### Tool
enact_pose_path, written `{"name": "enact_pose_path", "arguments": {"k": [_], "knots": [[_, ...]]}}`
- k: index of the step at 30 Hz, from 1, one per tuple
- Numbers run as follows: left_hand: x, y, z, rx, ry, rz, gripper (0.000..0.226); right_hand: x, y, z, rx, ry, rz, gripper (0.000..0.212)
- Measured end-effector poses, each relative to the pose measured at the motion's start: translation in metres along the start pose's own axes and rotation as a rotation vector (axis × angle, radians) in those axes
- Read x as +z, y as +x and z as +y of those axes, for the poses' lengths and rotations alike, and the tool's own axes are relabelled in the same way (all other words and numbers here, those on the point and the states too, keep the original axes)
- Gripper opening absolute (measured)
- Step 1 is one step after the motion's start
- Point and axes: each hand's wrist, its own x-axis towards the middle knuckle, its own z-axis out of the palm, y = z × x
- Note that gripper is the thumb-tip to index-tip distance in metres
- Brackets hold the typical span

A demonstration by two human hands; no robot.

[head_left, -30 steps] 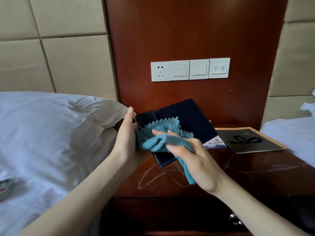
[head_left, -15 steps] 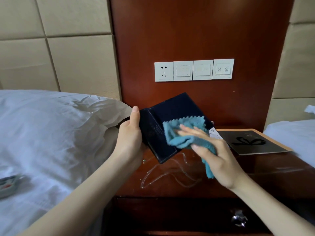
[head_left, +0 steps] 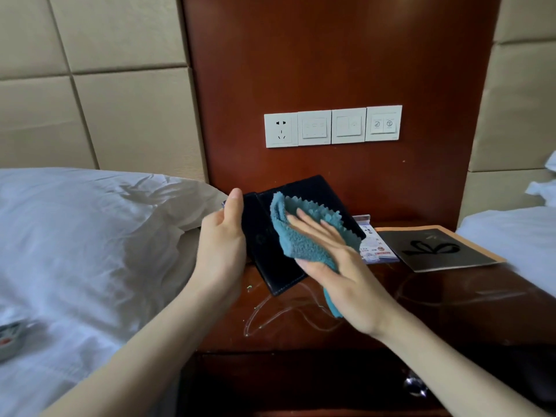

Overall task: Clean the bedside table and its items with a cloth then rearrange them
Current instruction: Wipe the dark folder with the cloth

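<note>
The left hand [head_left: 224, 236] grips the left edge of a dark blue folder [head_left: 264, 254], with the thumb pointing up along it. The folder is flat and shiny with pale stitching. It is tilted, and its low corner is close to the brown table [head_left: 451, 311]. The right hand [head_left: 340, 266] lies flat with straight fingers and presses a fluffy blue-green cloth [head_left: 301, 239] on the folder's front. The cloth has a zigzag edge, and one end hangs down under the palm. Just right of the hands a small white card [head_left: 374, 248] and a black booklet [head_left: 436, 248] lie on the table. A second ago the cloth was bunched under curled fingers, right next to the left hand. Now it is spread flatter.
</note>
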Motion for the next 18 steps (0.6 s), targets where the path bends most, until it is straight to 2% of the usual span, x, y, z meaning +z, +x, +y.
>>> {"name": "enact_pose_path", "arguments": {"k": [2, 3, 6, 9, 15, 18], "knots": [[-0.002, 0.002, 0.005, -0.014, -0.031, 0.04, 0.055, -0.005, -0.005, 0.001, 0.017, 0.006, 0.0, 0.045], [-0.003, 0.003, 0.008, -0.013, -0.048, 0.073, 0.056, -0.008, -0.007, 0.001, 0.019, -0.001, -0.006, 0.048], [-0.008, 0.012, 0.014, -0.002, -0.121, 0.129, 0.043, -0.015, -0.013, 0.004, 0.007, -0.001, -0.025, 0.048], [-0.013, 0.017, 0.016, 0.071, -0.091, 0.148, 0.042, -0.017, -0.013, 0.009, -0.008, 0.026, -0.013, 0.047], [-0.014, 0.017, 0.022, 0.152, -0.035, 0.139, 0.043, -0.008, -0.003, 0.018, -0.075, 0.157, 0.171, 0.043], [-0.018, 0.02, 0.025, 0.165, -0.003, 0.152, 0.043, -0.007, 0.006, 0.023, -0.008, 0.274, 0.302, 0.043]]}}
